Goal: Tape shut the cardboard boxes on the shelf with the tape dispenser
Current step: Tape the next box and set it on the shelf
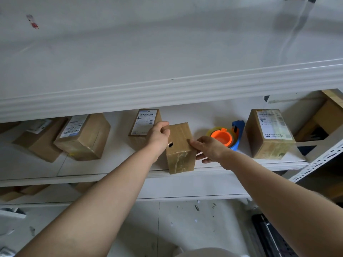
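I'm holding the box (181, 145) with both hands right at the front edge of the shelf (111, 167), roughly the middle of it. My left hand (159, 135) is curling over its far top corner, and my right hand (209, 149) is pinching the right side, thumb on top and fingers down the side wall. Neither hand is empty. I'm guessing I'm gripping it from both sides so I can turn it and check the seams: the front face is looking glossy with tape already, and I can't tell about the other faces.

The dispenser (225, 135) is sitting on the shelf just behind my right hand, between this box and the right box (269, 134). Nobody's touching it, and it's handy there for when I'm needing it again.

A labelled box (144, 123) is standing just behind my left hand, and two more boxes (83, 136) are lying tilted toward the shelf's left end. This one is hanging close to the edge, so I'm thinking a firm grip matters.
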